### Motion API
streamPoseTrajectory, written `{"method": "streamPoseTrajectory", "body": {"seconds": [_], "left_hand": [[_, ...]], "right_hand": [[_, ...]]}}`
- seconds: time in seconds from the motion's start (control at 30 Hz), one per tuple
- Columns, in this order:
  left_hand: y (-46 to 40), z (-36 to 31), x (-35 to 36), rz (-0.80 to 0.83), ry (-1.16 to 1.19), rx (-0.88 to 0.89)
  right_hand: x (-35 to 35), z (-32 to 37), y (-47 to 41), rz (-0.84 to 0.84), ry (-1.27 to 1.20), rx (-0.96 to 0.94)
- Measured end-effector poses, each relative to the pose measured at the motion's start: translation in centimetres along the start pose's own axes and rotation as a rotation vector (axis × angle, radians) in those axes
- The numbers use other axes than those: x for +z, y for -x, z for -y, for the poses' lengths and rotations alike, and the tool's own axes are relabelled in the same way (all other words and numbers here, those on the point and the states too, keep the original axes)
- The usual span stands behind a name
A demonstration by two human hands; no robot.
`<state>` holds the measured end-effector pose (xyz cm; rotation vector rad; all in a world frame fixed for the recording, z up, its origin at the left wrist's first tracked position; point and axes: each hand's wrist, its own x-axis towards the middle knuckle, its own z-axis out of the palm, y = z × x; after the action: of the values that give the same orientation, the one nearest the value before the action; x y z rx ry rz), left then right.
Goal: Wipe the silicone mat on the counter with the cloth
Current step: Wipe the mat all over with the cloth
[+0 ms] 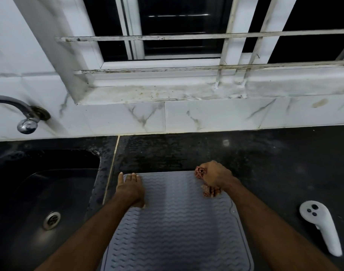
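The grey silicone mat [179,222] lies flat on the black counter [265,163], just right of the sink, its wavy ridges running across it and its near edge out of frame at the bottom. Up at the far right corner, the right hand [216,178] is clenched into a fist around a reddish patterned cloth [208,189], bunched tight, with tufts poking out above and below the fist and pressing on the mat's surface. Over on the far left corner, the left hand [131,189] is spread flat, fingers released and straight, palm down on the mat, with the outermost finger lying just off the edge on the counter. Both bare forearms reach in from the bottom.

To the left, the dark sink basin [30,192] with its metal drain [52,220], and above it a chrome tap [24,116] coming out of the white marble-look tiled wall [186,118]. To the right, well apart from the mat, a white handheld controller [321,227] rests on the counter. Behind it all, a stained window sill [167,92] and white window bars [206,37] against dark glass.
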<state>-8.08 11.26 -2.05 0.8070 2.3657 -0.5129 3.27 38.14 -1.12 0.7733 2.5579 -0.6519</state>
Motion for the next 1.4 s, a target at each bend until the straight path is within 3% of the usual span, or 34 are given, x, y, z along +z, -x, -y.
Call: {"method": "streamPoseTrajectory", "body": {"seconds": [0.17,0.33,0.43,1.03,1.4], "left_hand": [[0.4,-9.7,-1.3,-0.254,0.149,0.251],[-0.5,-17.2,-0.9,-0.278,0.244,0.296],[-1.1,-18.5,-0.9,-0.33,0.26,0.289],[-2.3,-22.8,-1.4,-0.236,0.194,0.269],[-3.6,-21.5,-0.6,-0.321,0.072,0.454]], "right_hand": [[-0.2,0.2,0.2,0.014,-0.01,-0.04],[-0.7,-1.4,0.3,-0.022,-0.019,-0.027],[-1.1,-2.9,0.2,-0.009,-0.017,-0.016],[-1.8,-7.6,1.0,-0.093,-0.069,0.084],[-2.0,-8.6,1.8,-0.031,-0.101,0.104]]}}
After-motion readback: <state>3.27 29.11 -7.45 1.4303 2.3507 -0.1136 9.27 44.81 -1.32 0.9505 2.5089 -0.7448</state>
